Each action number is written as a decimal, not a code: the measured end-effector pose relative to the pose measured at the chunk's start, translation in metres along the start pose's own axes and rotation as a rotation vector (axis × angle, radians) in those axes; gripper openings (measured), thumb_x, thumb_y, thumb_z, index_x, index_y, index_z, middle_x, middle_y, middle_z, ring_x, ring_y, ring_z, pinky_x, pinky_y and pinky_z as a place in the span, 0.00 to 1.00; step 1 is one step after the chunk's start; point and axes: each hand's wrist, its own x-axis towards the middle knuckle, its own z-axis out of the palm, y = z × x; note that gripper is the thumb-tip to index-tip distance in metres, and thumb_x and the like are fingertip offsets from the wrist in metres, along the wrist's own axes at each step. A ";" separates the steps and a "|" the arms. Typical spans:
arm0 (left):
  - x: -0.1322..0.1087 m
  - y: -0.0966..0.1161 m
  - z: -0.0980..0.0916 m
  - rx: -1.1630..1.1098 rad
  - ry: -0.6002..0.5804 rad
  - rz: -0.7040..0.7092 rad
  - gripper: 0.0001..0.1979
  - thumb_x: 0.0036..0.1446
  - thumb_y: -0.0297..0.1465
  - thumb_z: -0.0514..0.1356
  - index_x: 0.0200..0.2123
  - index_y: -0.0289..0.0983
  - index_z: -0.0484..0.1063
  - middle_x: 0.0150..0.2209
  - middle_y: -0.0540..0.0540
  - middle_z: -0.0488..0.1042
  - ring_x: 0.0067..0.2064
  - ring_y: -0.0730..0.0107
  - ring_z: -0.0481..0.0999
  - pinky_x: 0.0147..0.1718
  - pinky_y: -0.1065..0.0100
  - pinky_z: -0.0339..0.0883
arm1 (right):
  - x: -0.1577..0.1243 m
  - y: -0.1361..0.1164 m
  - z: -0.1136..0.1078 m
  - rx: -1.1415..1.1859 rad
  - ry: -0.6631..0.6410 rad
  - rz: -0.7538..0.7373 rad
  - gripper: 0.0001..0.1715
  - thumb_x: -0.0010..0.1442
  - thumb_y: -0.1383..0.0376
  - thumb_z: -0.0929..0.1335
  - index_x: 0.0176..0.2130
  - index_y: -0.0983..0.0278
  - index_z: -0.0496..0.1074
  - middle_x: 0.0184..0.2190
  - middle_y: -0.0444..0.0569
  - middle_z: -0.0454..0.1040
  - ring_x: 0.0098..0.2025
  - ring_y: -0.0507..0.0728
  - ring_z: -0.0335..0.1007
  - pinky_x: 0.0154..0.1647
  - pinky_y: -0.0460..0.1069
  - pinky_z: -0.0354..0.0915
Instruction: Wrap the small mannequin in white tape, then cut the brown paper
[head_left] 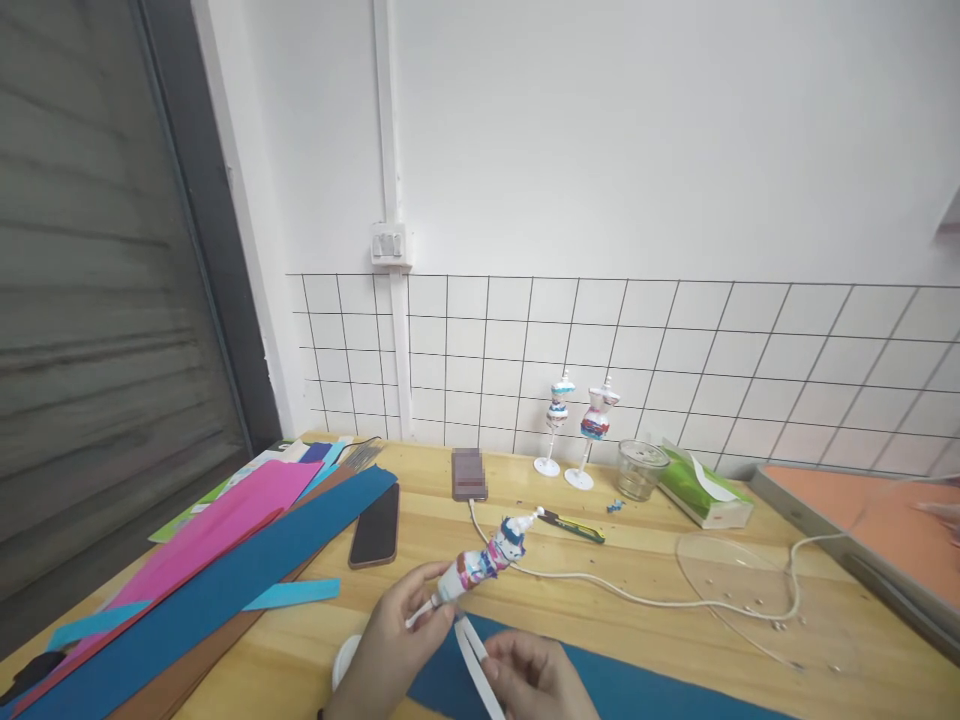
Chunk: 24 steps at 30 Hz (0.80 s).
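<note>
My left hand [397,640] is closed around the thin white stem of a miniature dress form [484,560]. The form is tilted, its top pointing up and right, and its body bears patches of white, blue, pink and brown. Partly behind my left wrist shows its round white base [345,660]. My right hand [536,675] grips white tweezers [474,655], whose tips reach close to the lower end of the form's body; whether they touch it I cannot tell. Under both hands lies a dark blue sheet [637,685].
Two more miniature dress forms [556,415] stand at the back beside a clear glass [643,470] and a tissue pack [705,485]. A yellow-green cutter [574,526], a white cable [637,592], a phone [375,525] and coloured sheets [225,600] lie around. An orange-lined tray [862,530] is right.
</note>
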 end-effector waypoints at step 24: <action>0.006 -0.018 -0.002 -0.346 -0.124 -0.205 0.61 0.30 0.35 0.71 0.60 0.29 0.34 0.17 0.58 0.65 0.21 0.81 0.58 0.22 0.75 0.51 | 0.014 0.027 0.009 0.080 0.081 -0.002 0.53 0.33 0.41 0.69 0.49 0.72 0.59 0.17 0.40 0.67 0.20 0.54 0.68 0.21 0.47 0.61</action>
